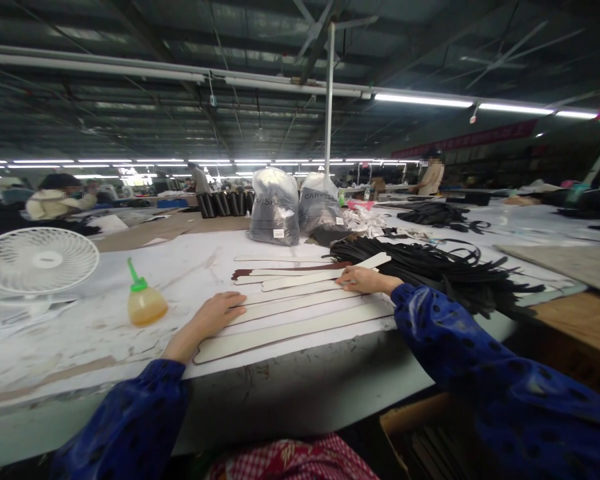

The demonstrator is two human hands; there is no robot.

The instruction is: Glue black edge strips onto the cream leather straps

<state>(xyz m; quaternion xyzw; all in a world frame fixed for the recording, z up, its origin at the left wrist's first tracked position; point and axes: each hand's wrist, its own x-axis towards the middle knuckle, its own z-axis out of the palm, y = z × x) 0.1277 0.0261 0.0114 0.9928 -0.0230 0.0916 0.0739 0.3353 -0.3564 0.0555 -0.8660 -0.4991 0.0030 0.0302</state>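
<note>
I have the left hand (221, 313) palm down over the left ends of the pale strips (290, 333), its fingers extended and lying side by side, touching the strips. The right hand (363, 279) is at the right part of the same group, its fingers bent and bunched against the strips; I cannot tell whether it is pinching one or only pressing on it. One pale strip runs at a slant behind that hand, its far right end reaching the black straps (445, 267) heaped to the right. The strips lie roughly side by side on the bench (195, 267), between and around the two hands, the widest-looking one nearest me. Toward the far side of the group I see a dark brown strip (307, 268) among the pale ones. Left of the left hand stands a squat bottle (147, 307) of amber liquid with a green nozzle, and farther left a white fan (45, 260). Beyond the strips, two filled plastic bags (275, 207) stand side by side on the bench, with dark cylinders (230, 204) in a row to their left. A person (55, 200) is at far left, another at far right.
</note>
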